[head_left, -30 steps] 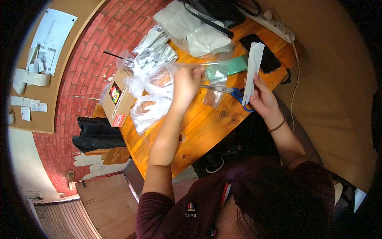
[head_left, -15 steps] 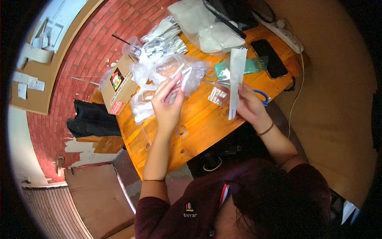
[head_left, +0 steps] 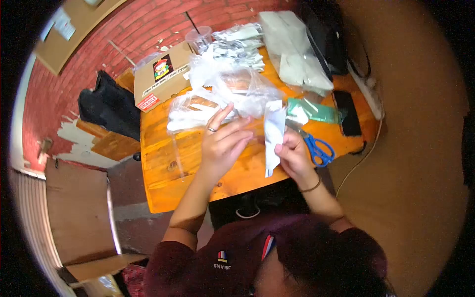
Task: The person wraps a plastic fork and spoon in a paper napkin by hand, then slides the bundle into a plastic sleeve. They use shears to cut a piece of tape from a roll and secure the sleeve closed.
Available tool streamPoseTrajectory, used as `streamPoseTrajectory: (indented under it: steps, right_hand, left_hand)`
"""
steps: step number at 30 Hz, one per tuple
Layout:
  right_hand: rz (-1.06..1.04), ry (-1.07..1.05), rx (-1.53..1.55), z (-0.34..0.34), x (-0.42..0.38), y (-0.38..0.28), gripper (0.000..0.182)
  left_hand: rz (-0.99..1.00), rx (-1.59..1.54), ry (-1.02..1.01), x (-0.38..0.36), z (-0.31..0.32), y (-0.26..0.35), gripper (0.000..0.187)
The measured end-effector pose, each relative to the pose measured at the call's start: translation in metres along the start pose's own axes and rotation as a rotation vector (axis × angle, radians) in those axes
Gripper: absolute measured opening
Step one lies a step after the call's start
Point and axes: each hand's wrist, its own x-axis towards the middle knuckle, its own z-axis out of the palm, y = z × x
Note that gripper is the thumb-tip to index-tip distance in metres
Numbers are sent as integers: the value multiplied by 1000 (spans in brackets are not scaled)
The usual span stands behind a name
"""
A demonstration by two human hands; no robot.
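Note:
My right hand (head_left: 294,153) pinches a long, narrow white strip (head_left: 274,136), like a flat paper or plastic sleeve, and holds it nearly upright above the table. To its left is my left hand (head_left: 225,146), its fingers stretched out and apart, with nothing seen in them. A ring is on one finger. Beyond the left hand lies a heap of clear plastic bags (head_left: 237,91) with white pieces in or on it. Blue-handled scissors (head_left: 320,151) rest just right of my right hand, their blades partly hidden.
Behind the bags is a pile of white-and-grey strips (head_left: 237,47), beside a clear plastic cup (head_left: 199,37) with a black straw. A cardboard box (head_left: 166,74) stands at the left. Toward the right are a green packet (head_left: 314,110), a black phone (head_left: 347,113) and a large whitish bag (head_left: 294,52).
The view has shifted. My left hand has opened from a pinch-like pose, its fingers now stretched toward the strip. My right hand still holds the white strip, and the scissors show more fully.

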Motion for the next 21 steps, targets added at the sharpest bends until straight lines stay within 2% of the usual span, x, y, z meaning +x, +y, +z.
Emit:
streamPoseTrajectory:
  steps: [2, 5, 6, 9, 10, 13, 17, 18, 19, 21]
  right_hand:
    - [-7, 20, -58, 2, -3, 2, 5]
    - [40, 67, -62, 5, -8, 1, 3]
    - [53, 68, -74, 7, -10, 0, 3]
    - [72, 57, -95, 4, -17, 4, 2]
    - [78, 57, -104, 1, -19, 6, 2]
    - [114, 36, -157, -8, -27, 8, 2]
    - [189, 41, -200, -13, -35, 2, 3]
    - [193, 67, -194, -14, -36, 0, 4]
    - [198, 97, -188, -14, -38, -2, 6]
    - [227, 84, -102, -10, -34, -16, 21]
  left_hand:
    - [-56, -111, -30, -3, 2, 1, 27]
    - [-255, -362, -42, -10, 8, 11, 39]
    - [-234, -528, -67, -13, 10, 8, 50]
    - [-302, -933, -10, -10, 14, 2, 47]
    - [-360, -1050, -22, -6, 11, 2, 45]
    - [-527, -1332, 103, -2, 10, -3, 44]
    - [-520, -1199, 143, 1, 6, -12, 43]
    - [-590, -1175, 109, 0, 5, -14, 44]
    - [-508, -907, 52, 0, 4, -14, 45]
    - [-331, -384, -64, 2, 1, -8, 47]
